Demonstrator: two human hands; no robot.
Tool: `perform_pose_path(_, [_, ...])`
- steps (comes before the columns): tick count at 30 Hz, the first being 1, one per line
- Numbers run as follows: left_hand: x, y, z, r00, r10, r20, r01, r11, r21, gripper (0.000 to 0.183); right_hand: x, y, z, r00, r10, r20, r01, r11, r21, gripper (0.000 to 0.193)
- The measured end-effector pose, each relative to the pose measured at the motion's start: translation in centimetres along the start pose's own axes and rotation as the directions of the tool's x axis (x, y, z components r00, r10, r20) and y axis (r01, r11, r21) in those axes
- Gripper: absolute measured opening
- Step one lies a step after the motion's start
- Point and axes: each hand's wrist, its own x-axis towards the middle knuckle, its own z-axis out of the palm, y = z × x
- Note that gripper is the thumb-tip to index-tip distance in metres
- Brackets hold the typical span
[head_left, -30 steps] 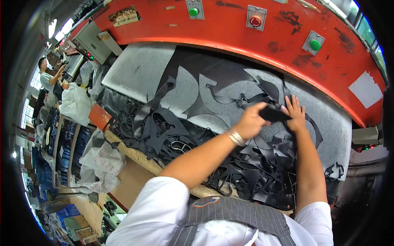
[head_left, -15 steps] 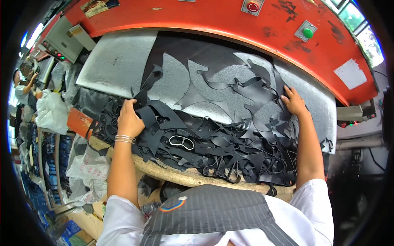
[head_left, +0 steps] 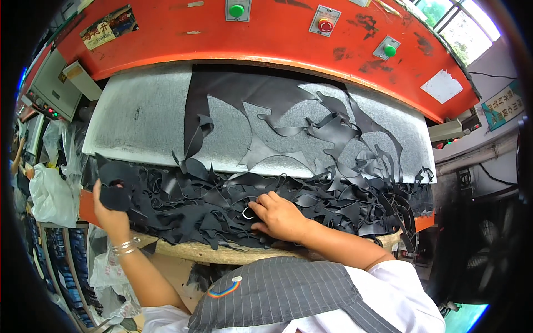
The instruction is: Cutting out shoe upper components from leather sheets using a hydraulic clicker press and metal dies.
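The black scraps (head_left: 214, 225) look leather-like, some matt, others smooth with a soft sheen; the grey surface (head_left: 139, 116) is grainy and worn. The red beam (head_left: 183, 36) looks like scuffed painted metal, the rail (head_left: 197, 253) like rough wood. The bangles (head_left: 125, 247) are shiny metal, the apron (head_left: 277, 291) matt cloth.

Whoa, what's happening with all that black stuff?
A person's left hand holds a black piece at the pile's left end. Their right hand is on the pile of black scraps, by a white loop. Behind that, a black sheet with big gaps lies on a gray board.
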Motion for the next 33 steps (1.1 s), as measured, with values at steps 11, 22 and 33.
perform_pose_path(11, [6.0,-2.5,-2.0,0.811,-0.074,0.580,-0.438,0.580,0.687,0.086,0.2,2.2,-2.5,0.982,0.183,-0.040,-0.152,0.905,0.398,0.043])
perform_pose_path(22, [-5.0,2.5,20.5,0.620,0.319,0.717,-0.323,0.936,-0.138,0.054,10.7,9.9,-4.6,0.991,-0.028,-0.127,0.032,0.999,0.029,0.050])
perform_pose_path(33, [-6.0,-0.5,23.1,0.711,0.450,0.541,-0.463,0.878,-0.121,0.047,8.4,12.7,-0.8,0.876,0.288,-0.388,-0.161,0.931,0.327,0.065])
